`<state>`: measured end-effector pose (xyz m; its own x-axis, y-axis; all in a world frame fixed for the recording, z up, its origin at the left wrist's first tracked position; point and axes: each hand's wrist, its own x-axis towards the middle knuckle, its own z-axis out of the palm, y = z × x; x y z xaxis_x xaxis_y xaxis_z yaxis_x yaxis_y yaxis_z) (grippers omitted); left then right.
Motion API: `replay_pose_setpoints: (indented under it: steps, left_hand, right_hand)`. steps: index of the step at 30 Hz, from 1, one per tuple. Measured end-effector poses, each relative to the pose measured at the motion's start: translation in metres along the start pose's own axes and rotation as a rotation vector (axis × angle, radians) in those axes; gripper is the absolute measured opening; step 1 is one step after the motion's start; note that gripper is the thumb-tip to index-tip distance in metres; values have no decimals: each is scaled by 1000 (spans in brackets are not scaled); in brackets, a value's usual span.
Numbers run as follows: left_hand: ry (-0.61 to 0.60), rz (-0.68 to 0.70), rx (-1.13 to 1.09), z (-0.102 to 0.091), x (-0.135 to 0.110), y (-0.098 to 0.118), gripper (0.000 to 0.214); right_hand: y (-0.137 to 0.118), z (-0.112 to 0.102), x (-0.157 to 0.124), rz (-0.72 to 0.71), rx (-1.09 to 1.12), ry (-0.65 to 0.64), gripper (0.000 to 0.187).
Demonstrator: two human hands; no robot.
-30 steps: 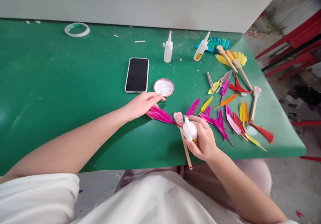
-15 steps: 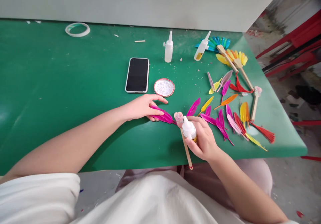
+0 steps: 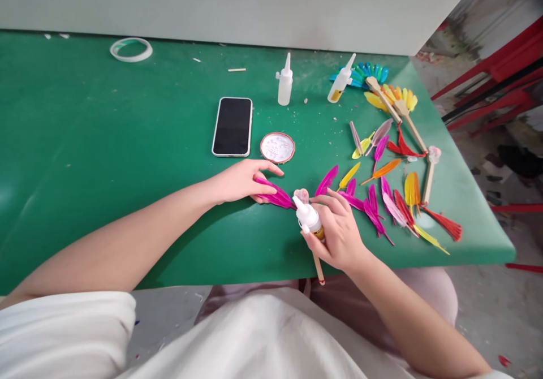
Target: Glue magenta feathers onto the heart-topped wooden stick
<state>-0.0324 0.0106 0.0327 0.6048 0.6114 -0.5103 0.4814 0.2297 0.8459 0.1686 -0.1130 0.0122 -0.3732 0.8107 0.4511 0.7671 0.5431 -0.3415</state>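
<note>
My left hand pinches a magenta feather between thumb and fingers, its quill pointing right. My right hand is wrapped round a white glue bottle, tilted with its nozzle up and to the left near the quill's end. Under the bottle lies a wooden fan handle with a pinkish rounded head; the bottle and my right hand hide its middle. Just right of that head rests another magenta feather, beside a yellow feather.
Behind my hands lie a phone and a round lid. Two more glue bottles stand farther back, near a tape roll. Loose feathers, tasselled handles and a yellow feather fan cover the right side of the green table.
My right hand has shifted slightly left and tipped the glue bottle, so its nozzle now leans left toward the magenta feather's quill. My left hand has stayed put.
</note>
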Motion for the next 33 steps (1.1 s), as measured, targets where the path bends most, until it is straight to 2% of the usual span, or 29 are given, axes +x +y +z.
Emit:
replay_pose_setpoints:
  steps: [11, 33]
  left_hand:
    - [-4, 19, 21, 0, -1, -1, 44]
    - [-6, 34, 8, -1, 1, -4, 43]
  right_hand:
    - [0, 0, 0, 11, 4, -42, 28]
    - [1, 1, 1, 16, 46, -15, 26]
